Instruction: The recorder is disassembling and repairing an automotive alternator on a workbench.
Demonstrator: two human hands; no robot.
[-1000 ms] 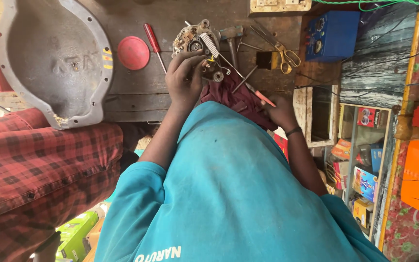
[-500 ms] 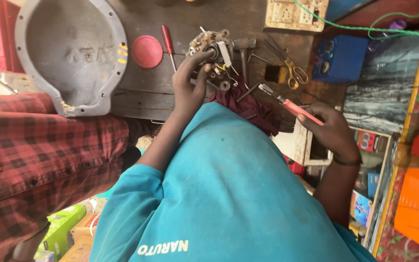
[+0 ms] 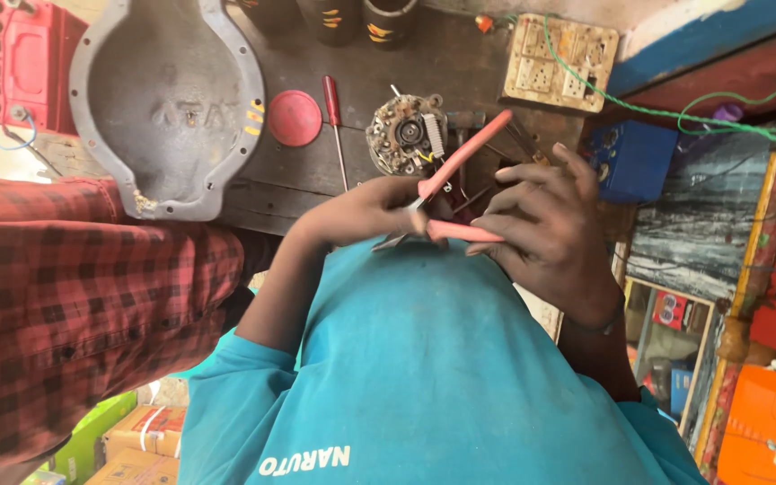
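Both hands meet just above my teal shirt, in front of the dark wooden workbench (image 3: 316, 180). My right hand (image 3: 550, 233) grips pink-handled pliers (image 3: 464, 153) with the handles spread wide, one pointing up and away. My left hand (image 3: 361, 216) is curled around the metal jaws of the pliers; anything small pinched there is hidden by the fingers. Beyond the hands, a round electrical part with copper windings and wires (image 3: 403, 135) lies on the bench, untouched.
A red screwdriver (image 3: 332, 99) and a red round lid (image 3: 295, 118) lie beside a large grey metal housing (image 3: 172, 99). A red battery (image 3: 11, 63) sits far left, a switchboard (image 3: 560, 61) and blue box (image 3: 630, 162) right. A person in a red plaid garment (image 3: 74, 305) is close on my left.
My left hand came off the round part and drew back toward my chest. My right hand brought the pliers in from the right to meet it, handles now spread.
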